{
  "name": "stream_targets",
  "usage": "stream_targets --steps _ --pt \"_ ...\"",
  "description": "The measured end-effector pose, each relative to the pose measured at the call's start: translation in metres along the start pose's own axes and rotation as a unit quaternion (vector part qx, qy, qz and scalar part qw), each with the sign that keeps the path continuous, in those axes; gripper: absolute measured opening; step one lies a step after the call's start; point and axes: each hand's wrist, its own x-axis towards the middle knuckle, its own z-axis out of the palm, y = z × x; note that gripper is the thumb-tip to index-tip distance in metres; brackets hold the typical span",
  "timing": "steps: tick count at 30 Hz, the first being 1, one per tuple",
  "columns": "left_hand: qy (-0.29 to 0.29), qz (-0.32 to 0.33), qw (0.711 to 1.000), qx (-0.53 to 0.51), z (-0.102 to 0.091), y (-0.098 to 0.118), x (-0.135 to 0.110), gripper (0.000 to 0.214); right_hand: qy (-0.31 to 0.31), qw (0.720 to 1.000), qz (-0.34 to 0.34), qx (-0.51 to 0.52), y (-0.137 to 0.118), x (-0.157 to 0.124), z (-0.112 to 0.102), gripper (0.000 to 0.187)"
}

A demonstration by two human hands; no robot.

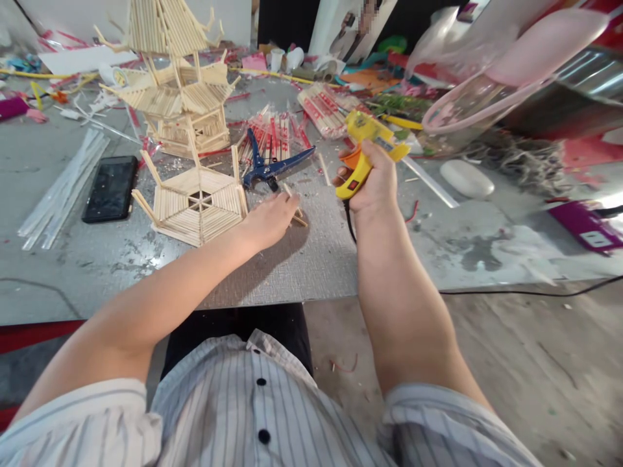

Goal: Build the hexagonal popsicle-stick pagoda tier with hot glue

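Note:
My right hand (372,181) is closed around a yellow glue gun (365,146) with an orange trigger, held upright above the grey table (311,259). My left hand (270,219) rests on the table with fingers pinched on short wooden sticks (298,214). Just left of it lies a flat hexagonal roof piece (197,204) made of wooden sticks. Behind that stands a tall stick pagoda model (178,78). Blue pliers (270,168) lie just beyond my left hand.
A black phone (111,188) and clear glue sticks (63,188) lie at the left. Packs of chopsticks (324,110) sit behind. A white oval stone (467,178), clear plastic containers (481,84) and a purple box (586,227) clutter the right. A black cable (530,292) runs off the table's edge.

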Motion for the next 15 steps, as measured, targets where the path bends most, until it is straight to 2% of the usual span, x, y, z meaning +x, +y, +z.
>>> stream_targets --steps 4,7,12,15 --pt "-0.016 0.052 0.999 -0.002 0.004 -0.001 -0.027 0.037 -0.007 1.0 -0.002 -0.012 0.003 0.002 -0.001 0.023" --pt "-0.013 0.06 0.998 0.008 0.005 0.001 -0.041 0.037 -0.009 1.0 -0.001 -0.008 0.002 -0.001 0.0 0.021" --pt "0.005 0.08 0.996 0.031 0.008 0.006 -0.054 0.037 -0.026 1.0 0.012 -0.002 0.002 -0.015 0.01 0.024" --pt "0.02 0.078 0.996 0.025 0.012 0.01 -0.057 0.036 -0.05 0.997 0.054 -0.009 0.007 -0.021 0.018 0.027"
